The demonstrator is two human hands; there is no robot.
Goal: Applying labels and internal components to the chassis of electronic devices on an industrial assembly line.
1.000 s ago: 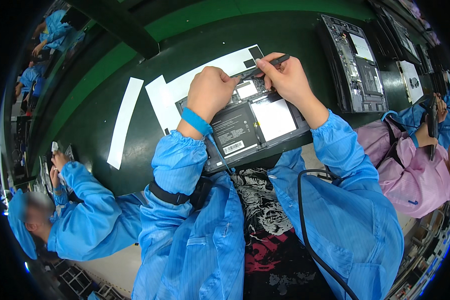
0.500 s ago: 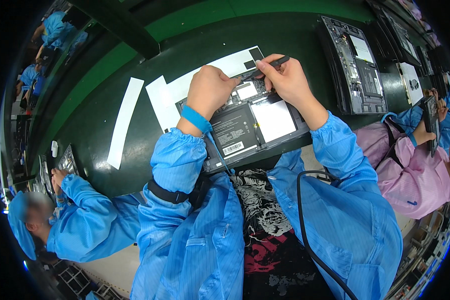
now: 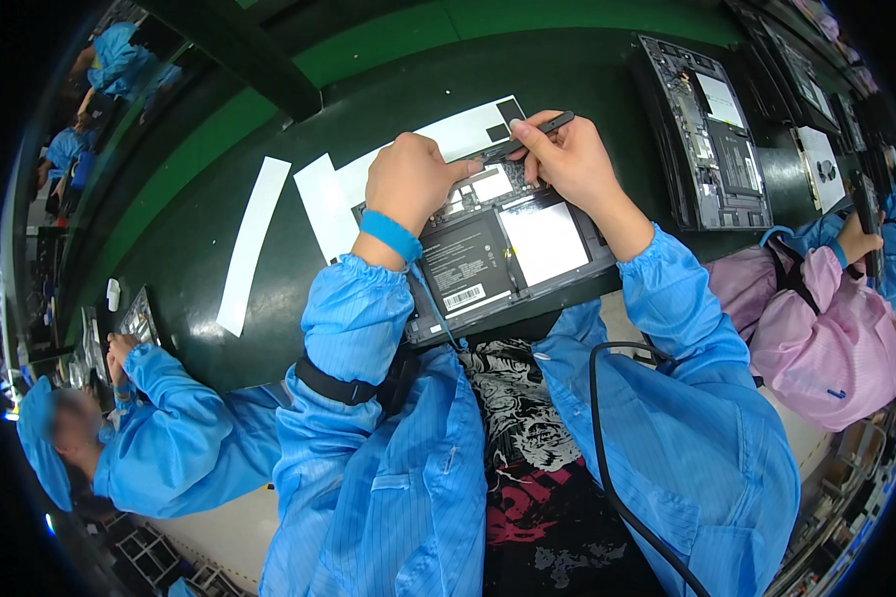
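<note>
An opened laptop base (image 3: 567, 283) lies before me, its black battery (image 3: 460, 261), a white panel (image 3: 545, 244) and the circuit parts along its far side exposed. My right hand (image 3: 573, 159) is closed around black tweezers (image 3: 551, 125) over that far side, their tips slanting down to the left. Close to the tips, the thumb and fingers of my left hand (image 3: 408, 179) are pinched together at the board. Whatever they hold is too small or hidden to make out. A blue strap (image 3: 390, 236) circles my left wrist, its cord running down over the laptop base.
White sheets (image 3: 321, 199) lie under and beyond the laptop base, and a white strip (image 3: 254, 244) lies to the left. More opened laptop bases (image 3: 702, 134) are stacked at the right. Co-workers in blue (image 3: 184, 428) and pink (image 3: 816, 338) sit on either side.
My left hand has shifted slightly left, its thumb now stretched toward the tweezer tips. The tweezers have tilted a little in my right hand. The pink-sleeved co-worker has turned a held device.
</note>
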